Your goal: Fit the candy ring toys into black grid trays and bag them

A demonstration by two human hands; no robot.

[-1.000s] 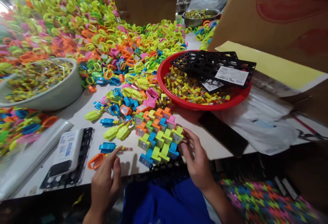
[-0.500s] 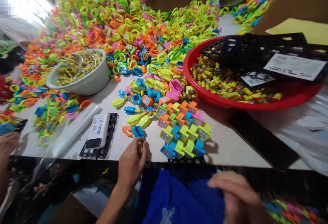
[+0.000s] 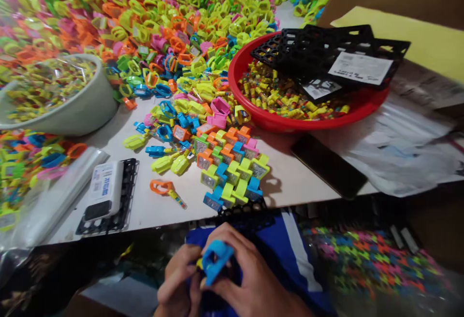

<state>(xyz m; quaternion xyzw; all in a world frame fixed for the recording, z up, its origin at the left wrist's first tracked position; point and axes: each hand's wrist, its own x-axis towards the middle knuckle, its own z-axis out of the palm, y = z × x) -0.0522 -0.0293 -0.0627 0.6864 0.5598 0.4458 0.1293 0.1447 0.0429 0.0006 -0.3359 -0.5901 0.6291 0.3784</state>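
Above my lap, just below the table edge, my right hand (image 3: 255,276) grips a blue plastic toy watch (image 3: 222,250) between thumb and fingers. My left hand (image 3: 177,278) is closed in a pinch at the watch's left side, on a small yellow tube end (image 3: 199,263); the rest of that tube is hidden by the fingers. An orange toy watch (image 3: 158,186) lies on the table ahead of my left hand, with a slim tube of coloured beads (image 3: 177,199) against it. Beyond my hands, a block of mixed-colour toy watches (image 3: 232,172) sits in close rows on a black lattice tray (image 3: 250,207).
Loose toy watches are heaped across the back. A red basin (image 3: 282,124) of yellow tubes, topped by black trays (image 3: 322,56), stands right; a pale bowl (image 3: 85,109) stands left. A phone (image 3: 328,165) and a white device (image 3: 104,189) lie near the front edge.
The blue toy watch has left the table and come down over my lap in my hands. My right hand has moved left to meet my left hand. The view has shifted right.
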